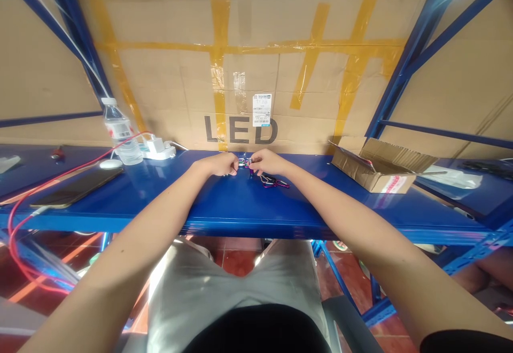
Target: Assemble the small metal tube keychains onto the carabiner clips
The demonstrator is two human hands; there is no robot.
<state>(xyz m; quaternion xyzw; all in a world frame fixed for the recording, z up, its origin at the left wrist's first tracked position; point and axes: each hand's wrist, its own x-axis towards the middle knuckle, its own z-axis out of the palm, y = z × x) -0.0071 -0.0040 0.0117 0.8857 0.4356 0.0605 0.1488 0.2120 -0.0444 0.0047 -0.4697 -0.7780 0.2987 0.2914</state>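
Observation:
Both my arms stretch forward over a blue metal shelf [240, 203]. My left hand [223, 164] and my right hand [265, 161] meet at the middle of the shelf, fingers pinched together on a small shiny metal piece [243, 163] held between them. It is too small to name exactly; it looks like a clip or ring with a purple part. Just right of my right hand, purple carabiner-like clips [273, 182] lie on the shelf.
A taped cardboard sheet marked LED [240, 75] stands behind the shelf. An open cardboard box [380, 168] sits at the right. At the left are a water bottle [120, 131], a white charger [158, 148], a dark phone [76, 187] and a red cable [24, 203].

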